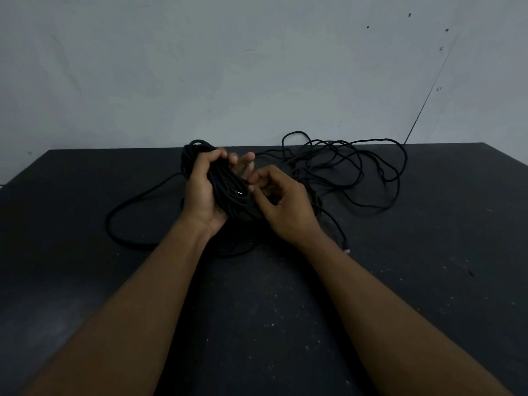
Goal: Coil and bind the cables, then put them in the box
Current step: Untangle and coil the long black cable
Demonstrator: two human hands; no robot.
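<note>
Now the left grip (203, 190) holds the coiled cable (224, 187) over the bench (85, 267); the right grip (285, 204) curls against it, whether pinching a strand I cannot tell.

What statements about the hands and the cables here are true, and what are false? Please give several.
1. The left hand holds a coiled cable bundle. True.
2. Loose cable lies on the table right of the hands. True.
3. The right hand lies flat on the table. False: it is raised beside the bundle, fingers curled.
4. A box stands on the table. False: no box is in view.
</note>
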